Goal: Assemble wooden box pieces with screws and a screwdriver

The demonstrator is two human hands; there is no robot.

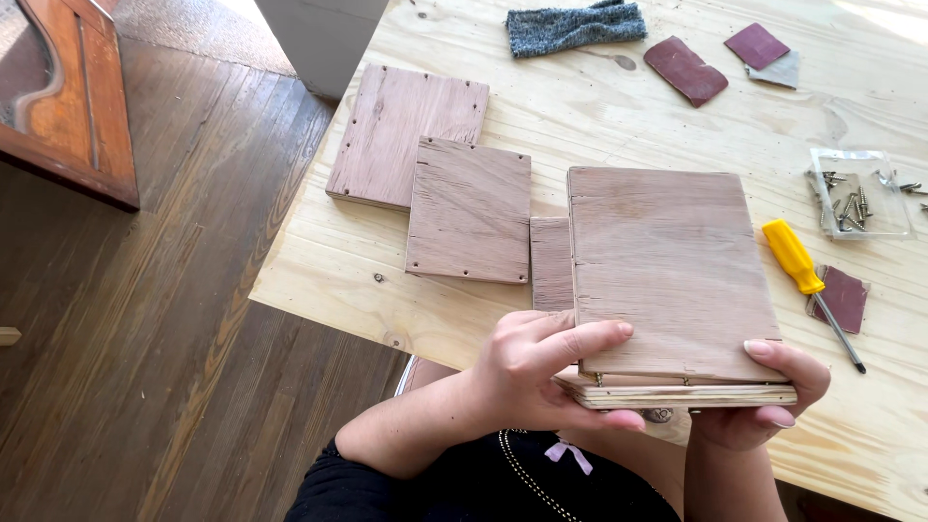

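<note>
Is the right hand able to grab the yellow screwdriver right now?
Probably not yet: the right hand is busy holding the wooden board. The yellow screwdriver lies close by on the table, nothing covering it.

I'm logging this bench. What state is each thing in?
Box: closed, held at its near edge by left hand and right hand.
Two panels: flat, overlapping.
Screwdriver: lying loose.
Screw tray: open, screws inside.
Sandpaper: lying flat.
Cloth: bunched.
</note>
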